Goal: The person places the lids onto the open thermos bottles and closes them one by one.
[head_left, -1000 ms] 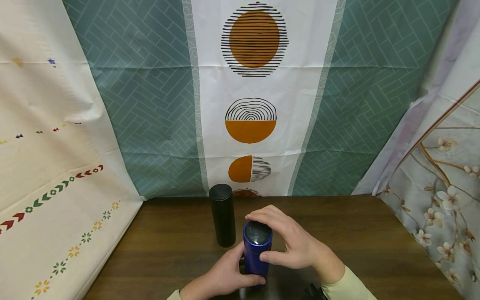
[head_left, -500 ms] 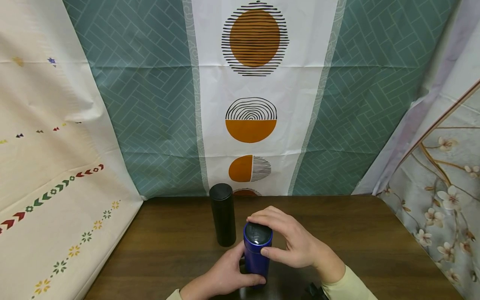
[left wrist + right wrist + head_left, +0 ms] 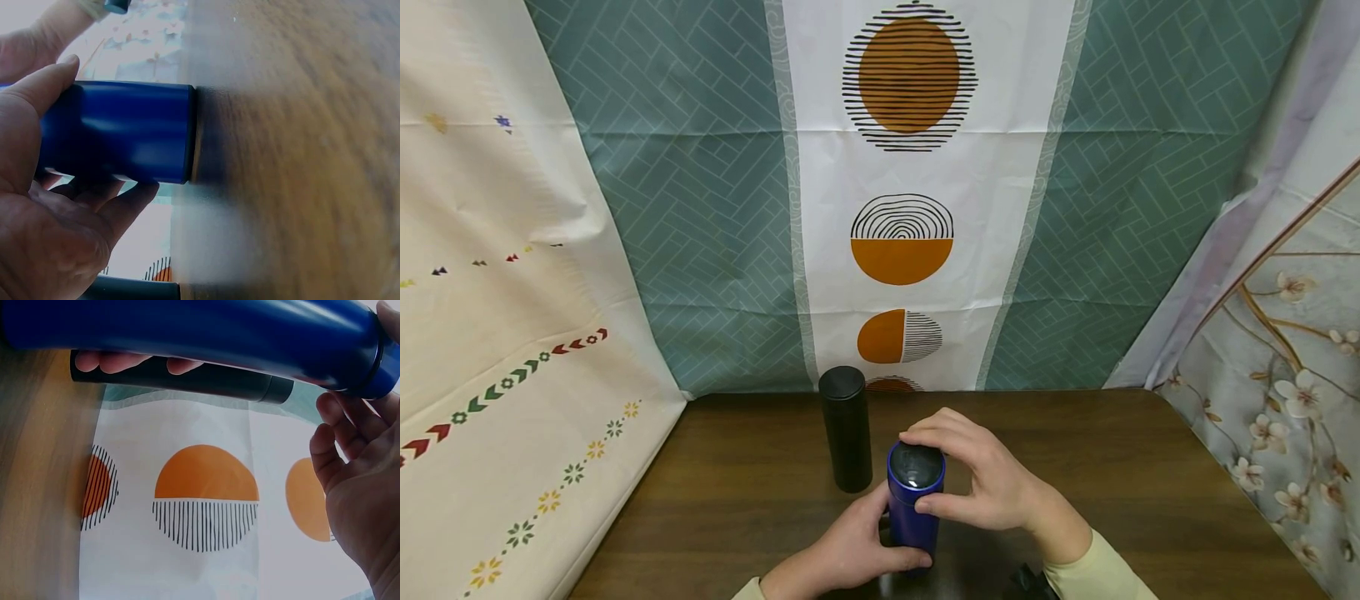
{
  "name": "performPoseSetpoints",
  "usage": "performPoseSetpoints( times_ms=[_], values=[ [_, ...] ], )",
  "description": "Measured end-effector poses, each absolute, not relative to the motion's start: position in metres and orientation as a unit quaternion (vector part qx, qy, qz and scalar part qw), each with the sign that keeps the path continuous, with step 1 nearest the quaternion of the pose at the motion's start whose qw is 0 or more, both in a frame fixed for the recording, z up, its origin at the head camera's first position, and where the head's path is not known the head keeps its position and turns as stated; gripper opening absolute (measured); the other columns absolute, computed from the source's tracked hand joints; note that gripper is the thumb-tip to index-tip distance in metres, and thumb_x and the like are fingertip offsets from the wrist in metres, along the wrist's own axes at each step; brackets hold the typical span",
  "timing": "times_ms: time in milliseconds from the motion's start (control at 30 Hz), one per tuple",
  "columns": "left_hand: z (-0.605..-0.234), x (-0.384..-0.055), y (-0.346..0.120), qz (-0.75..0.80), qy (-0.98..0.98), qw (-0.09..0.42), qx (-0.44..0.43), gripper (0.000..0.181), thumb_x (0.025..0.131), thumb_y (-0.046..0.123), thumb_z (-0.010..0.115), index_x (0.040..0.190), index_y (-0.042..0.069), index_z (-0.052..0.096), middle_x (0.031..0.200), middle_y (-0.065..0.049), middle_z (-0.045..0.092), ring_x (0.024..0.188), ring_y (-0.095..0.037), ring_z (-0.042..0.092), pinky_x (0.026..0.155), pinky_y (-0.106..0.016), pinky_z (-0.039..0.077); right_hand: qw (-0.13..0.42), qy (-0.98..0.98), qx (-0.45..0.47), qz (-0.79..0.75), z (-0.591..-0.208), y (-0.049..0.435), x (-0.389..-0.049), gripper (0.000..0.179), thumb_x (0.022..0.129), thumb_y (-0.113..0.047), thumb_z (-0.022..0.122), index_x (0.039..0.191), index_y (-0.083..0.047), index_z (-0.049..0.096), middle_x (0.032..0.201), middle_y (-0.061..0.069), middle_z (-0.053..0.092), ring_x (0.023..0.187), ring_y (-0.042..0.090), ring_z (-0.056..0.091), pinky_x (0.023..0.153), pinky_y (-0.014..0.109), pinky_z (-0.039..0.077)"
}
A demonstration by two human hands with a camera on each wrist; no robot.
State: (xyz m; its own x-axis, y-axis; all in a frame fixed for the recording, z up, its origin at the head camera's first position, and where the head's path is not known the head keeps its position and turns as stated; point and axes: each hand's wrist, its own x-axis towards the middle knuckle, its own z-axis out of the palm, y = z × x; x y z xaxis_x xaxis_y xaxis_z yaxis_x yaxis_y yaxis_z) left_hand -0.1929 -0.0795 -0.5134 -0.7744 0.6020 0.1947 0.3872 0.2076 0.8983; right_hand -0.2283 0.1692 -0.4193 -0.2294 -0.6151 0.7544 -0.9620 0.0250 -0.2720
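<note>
A blue thermos flask stands upright at the front middle of the table. My left hand grips its body, thumb on the near side and fingers round the far side, as the left wrist view shows. At the top, my right hand pinches the lid between thumb and fingers; the lid has a glossy black top and a blue rim. A dark seam below the lid shows in the right wrist view. The flask's black base meets the tabletop.
Behind and left of the blue flask stands a black flask, upright and capped. The brown wooden table ends at a patterned cloth backdrop. Further cloths hang at left and right. A small black object sits by the right wrist.
My right hand's fingers and thumb have shifted slightly round the lid, the fingertips moving a little right and the thumb a little left. Left hand and both flasks stay in place.
</note>
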Motion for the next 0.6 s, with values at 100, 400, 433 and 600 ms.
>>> performPoseSetpoints(
  times_ms=[100,400,433,600],
  values=[
    [-0.5128,-0.1931,-0.0794,0.541,0.771,0.100,0.320,0.076,0.093,0.034,0.094,0.157,0.036,0.052,0.149,0.007,0.066,0.131,-0.014,0.066,0.110,-0.041,0.054,0.224,-0.682,0.575,0.393,-0.4186,0.1691,-0.2284,0.064,0.096,-0.032,0.091,0.148,-0.005,0.065,0.136,0.008,0.071,0.117,0.021,0.064,0.097,0.034,0.057],
    [-0.5127,-0.1932,-0.0797,0.538,0.772,0.100,0.323,0.077,0.093,0.037,0.093,0.158,0.037,0.052,0.150,0.007,0.065,0.133,-0.014,0.065,0.110,-0.041,0.055,0.225,-0.687,0.564,0.400,-0.4197,0.1690,-0.2282,0.067,0.094,-0.040,0.093,0.141,-0.001,0.065,0.129,0.010,0.072,0.114,0.024,0.064,0.096,0.033,0.057],
    [-0.5128,-0.1931,-0.0797,0.537,0.773,0.098,0.324,0.077,0.093,0.037,0.094,0.158,0.037,0.052,0.150,0.007,0.065,0.133,-0.014,0.065,0.110,-0.040,0.055,0.225,-0.689,0.562,0.399,-0.4200,0.1690,-0.2282,0.068,0.094,-0.041,0.093,0.141,-0.001,0.065,0.129,0.010,0.071,0.114,0.024,0.064,0.096,0.033,0.057],
    [-0.5126,-0.1928,-0.0799,0.533,0.775,0.093,0.325,0.077,0.093,0.037,0.094,0.157,0.037,0.052,0.149,0.008,0.066,0.134,-0.014,0.065,0.110,-0.039,0.054,0.228,-0.699,0.553,0.392,-0.4218,0.1686,-0.2276,0.071,0.093,-0.045,0.093,0.141,-0.003,0.064,0.130,0.008,0.069,0.115,0.022,0.065,0.097,0.029,0.057]
  ],
)
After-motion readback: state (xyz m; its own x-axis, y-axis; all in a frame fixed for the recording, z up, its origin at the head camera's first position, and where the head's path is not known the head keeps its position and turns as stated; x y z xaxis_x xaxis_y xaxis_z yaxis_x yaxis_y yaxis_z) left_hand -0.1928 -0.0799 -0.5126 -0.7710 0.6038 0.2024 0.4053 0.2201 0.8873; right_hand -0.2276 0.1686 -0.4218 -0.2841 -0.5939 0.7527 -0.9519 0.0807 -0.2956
